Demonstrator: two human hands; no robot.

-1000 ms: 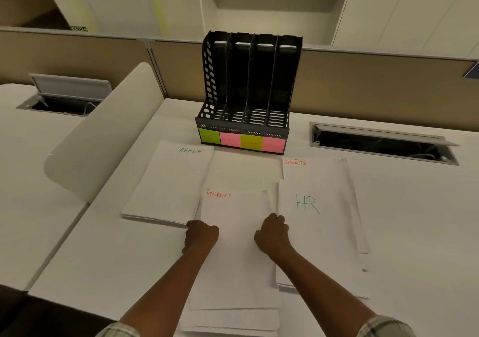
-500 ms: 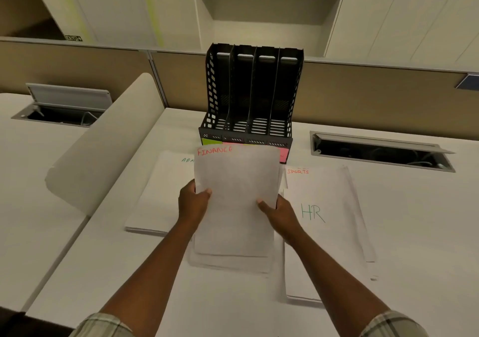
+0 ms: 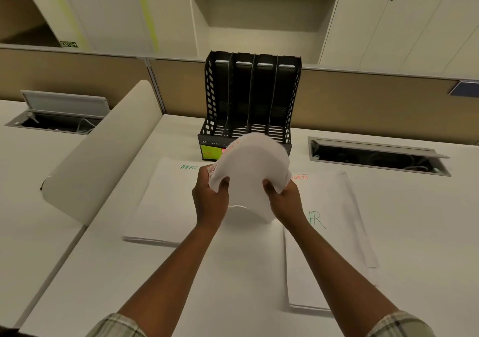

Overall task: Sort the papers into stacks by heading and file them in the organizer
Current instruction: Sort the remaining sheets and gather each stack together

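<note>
Both my hands hold the Finance stack [image 3: 250, 170] off the desk, just in front of the black four-slot organizer [image 3: 250, 98]. The sheets bow upward in an arch and blur. My left hand [image 3: 211, 196] grips the left edge, my right hand [image 3: 283, 198] the right edge. The Admin stack [image 3: 166, 202] lies flat to the left. On the right lie the HR stack [image 3: 321, 248] and, under it and further back, the Sports stack [image 3: 329, 183]. Coloured labels run along the organizer's front; only the green HR label [image 3: 210, 152] shows, the others are hidden by the paper.
A curved white divider panel [image 3: 103, 152] leans at the desk's left edge. An open cable hatch [image 3: 375, 152] is sunk into the desk at right, another [image 3: 57, 113] on the neighbouring desk at left. A tan partition wall [image 3: 375, 103] stands directly behind the organizer.
Both hands took the Finance stack from the desk, lifted it and carried it toward the organizer. The sheets, flat before, now curve into an arch. The view has tilted upward.
</note>
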